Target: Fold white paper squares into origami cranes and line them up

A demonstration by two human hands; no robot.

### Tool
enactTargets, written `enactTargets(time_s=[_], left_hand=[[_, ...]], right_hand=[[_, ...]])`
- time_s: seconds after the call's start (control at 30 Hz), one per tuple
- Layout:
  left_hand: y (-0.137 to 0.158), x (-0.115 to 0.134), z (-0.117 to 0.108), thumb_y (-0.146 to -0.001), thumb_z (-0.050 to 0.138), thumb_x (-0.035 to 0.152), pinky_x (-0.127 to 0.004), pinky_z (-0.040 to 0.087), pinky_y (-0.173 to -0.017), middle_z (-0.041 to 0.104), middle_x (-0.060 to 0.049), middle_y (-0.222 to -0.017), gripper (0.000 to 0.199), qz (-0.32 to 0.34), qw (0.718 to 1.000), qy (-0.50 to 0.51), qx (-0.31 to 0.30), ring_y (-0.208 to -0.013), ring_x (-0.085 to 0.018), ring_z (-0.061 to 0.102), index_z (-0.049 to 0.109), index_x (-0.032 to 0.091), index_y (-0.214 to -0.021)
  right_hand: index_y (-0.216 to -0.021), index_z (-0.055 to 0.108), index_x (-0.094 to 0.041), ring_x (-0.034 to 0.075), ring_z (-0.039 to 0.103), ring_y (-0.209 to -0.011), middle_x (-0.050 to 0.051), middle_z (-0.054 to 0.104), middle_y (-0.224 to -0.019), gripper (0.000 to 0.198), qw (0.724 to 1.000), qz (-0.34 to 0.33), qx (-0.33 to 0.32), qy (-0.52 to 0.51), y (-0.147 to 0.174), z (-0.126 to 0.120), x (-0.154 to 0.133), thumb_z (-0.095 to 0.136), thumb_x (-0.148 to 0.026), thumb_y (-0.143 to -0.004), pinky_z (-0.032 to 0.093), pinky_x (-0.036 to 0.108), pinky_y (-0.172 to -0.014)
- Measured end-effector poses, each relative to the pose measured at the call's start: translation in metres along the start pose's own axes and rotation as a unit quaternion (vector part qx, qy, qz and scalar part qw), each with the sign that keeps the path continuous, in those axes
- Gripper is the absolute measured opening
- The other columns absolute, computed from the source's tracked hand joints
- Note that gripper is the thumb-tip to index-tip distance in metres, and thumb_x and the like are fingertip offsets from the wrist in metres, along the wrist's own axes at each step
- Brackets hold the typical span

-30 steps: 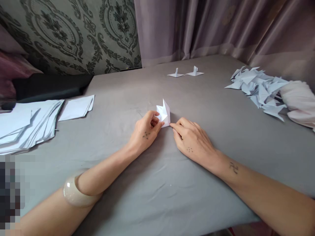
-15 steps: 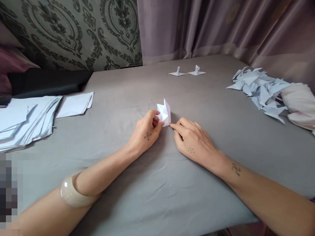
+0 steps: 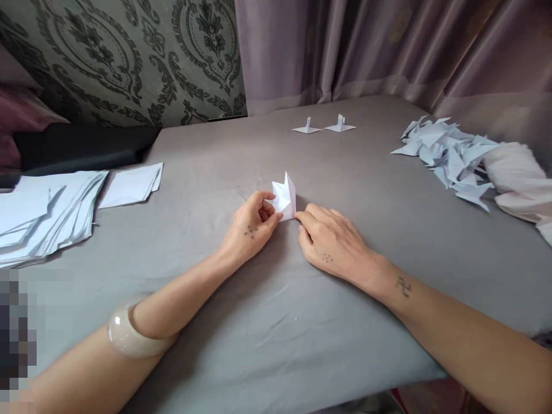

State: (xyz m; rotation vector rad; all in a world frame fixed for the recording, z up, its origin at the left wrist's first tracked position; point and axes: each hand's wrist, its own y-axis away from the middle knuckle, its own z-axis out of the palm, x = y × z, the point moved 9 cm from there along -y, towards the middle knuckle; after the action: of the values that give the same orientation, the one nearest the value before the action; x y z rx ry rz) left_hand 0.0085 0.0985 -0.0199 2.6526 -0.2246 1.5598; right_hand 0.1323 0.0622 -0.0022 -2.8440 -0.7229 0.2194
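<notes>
A small sheet of white paper (image 3: 284, 198), partly folded with a pointed flap standing up, is at the middle of the cloth-covered table. My left hand (image 3: 256, 217) pinches its lower left side between thumb and fingers. With its index fingertip, my right hand (image 3: 330, 230) touches the paper's lower right corner. The right thumb is apart from that index finger, and the other fingers rest bent on the cloth; the right hand does not grip the paper. The inner folds are too small to make out.
Two folded paper birds (image 3: 307, 127) stand at the back. To the right lies a heap of folded paper pieces (image 3: 452, 149) beside a pale cloth bundle (image 3: 517, 172). Stacked paper sheets (image 3: 56, 213) and a smaller paper pile (image 3: 129, 184) lie left, near a black cloth (image 3: 86, 146).
The whole view has shifted slightly. Both hands keep about the same hold and touch on the folded paper, whose shape looks unchanged.
</notes>
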Motion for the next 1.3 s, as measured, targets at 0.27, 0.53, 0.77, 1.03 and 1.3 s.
enactTargets(time_s=[0.27, 0.53, 0.77, 1.03, 1.3], left_hand=[[0.008, 0.0, -0.002, -0.081, 0.058, 0.023, -0.025, 0.042, -0.063, 0.059, 0.0, -0.082, 0.031, 0.03, 0.998, -0.05, -0.008, -0.067, -0.011, 0.052, 0.05, 0.02, -0.11], [0.005, -0.003, -0.007, -0.075, 0.066, 0.025, -0.024, 0.04, -0.059, 0.06, 0.0, -0.081, 0.039, -0.003, 0.999, 0.041, 0.006, -0.064, -0.01, 0.051, 0.053, 0.017, -0.111], [0.002, -0.013, -0.008, -0.065, 0.076, 0.013, -0.018, 0.037, -0.049, 0.058, 0.0, -0.071, 0.038, -0.179, 0.941, 0.286, -0.002, -0.053, -0.004, 0.045, 0.062, 0.01, -0.1], [0.01, 0.014, -0.009, -0.066, 0.072, 0.018, -0.02, 0.043, -0.045, 0.06, -0.005, -0.072, 0.014, -0.179, 0.931, 0.295, -0.116, -0.058, -0.009, 0.051, 0.069, 0.016, -0.08], [0.024, 0.029, -0.006, -0.064, 0.073, 0.012, -0.017, 0.041, -0.046, 0.057, -0.004, -0.075, 0.014, -0.225, 0.893, 0.359, -0.15, -0.059, -0.007, 0.047, 0.069, 0.015, -0.077]], right_hand=[[-0.107, 0.063, -0.018, 0.018, 0.056, -0.077, 0.006, 0.063, -0.09, 0.03, 0.999, 0.014, -0.008, -0.037, -0.002, 0.002, 0.008, 0.04, -0.014, -0.088, 0.034, 0.032, -0.067], [-0.106, 0.06, -0.02, 0.015, 0.058, -0.078, 0.004, 0.063, -0.099, 0.025, 0.99, 0.066, 0.008, -0.123, -0.004, 0.004, 0.019, 0.046, -0.017, -0.085, 0.039, 0.029, -0.068], [-0.105, 0.05, -0.02, 0.016, 0.06, -0.088, 0.005, 0.06, -0.105, 0.021, 0.975, 0.058, 0.115, -0.183, -0.008, -0.011, 0.022, 0.052, -0.016, -0.084, 0.045, 0.027, -0.067], [-0.107, 0.058, -0.025, 0.012, 0.06, -0.088, 0.004, 0.06, -0.106, 0.026, 0.965, -0.026, 0.195, -0.176, 0.003, -0.046, 0.012, 0.043, -0.011, -0.092, 0.047, 0.024, -0.07], [-0.094, 0.066, -0.026, 0.011, 0.058, -0.082, 0.004, 0.061, -0.103, 0.037, 0.962, -0.095, 0.22, -0.132, 0.014, -0.069, 0.002, 0.038, -0.003, -0.09, 0.047, 0.024, -0.071]])
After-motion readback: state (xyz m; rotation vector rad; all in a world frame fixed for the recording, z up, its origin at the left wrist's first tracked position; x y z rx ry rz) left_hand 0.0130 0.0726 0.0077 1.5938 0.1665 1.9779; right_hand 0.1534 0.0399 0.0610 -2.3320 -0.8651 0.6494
